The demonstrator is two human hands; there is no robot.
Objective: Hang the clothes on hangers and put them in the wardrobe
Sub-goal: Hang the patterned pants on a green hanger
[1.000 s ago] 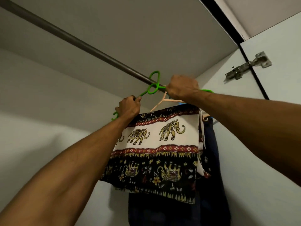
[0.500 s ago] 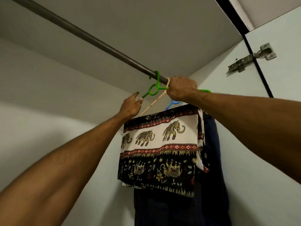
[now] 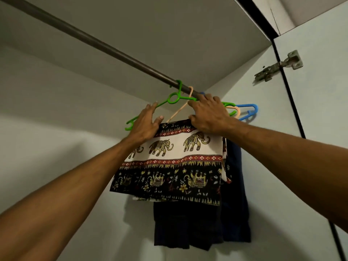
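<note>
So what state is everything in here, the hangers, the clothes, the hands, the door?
Green hanger: hooked on the rail.
Peach hanger: hooked beside it.
Blue hanger: hanging, farthest right.
Elephant-print cloth: folded, hanging.
Dark garment: hanging behind it.
Left hand: open, resting on the green hanger.
Right hand: fingers spread over the hangers.
Wardrobe door: open.
</note>
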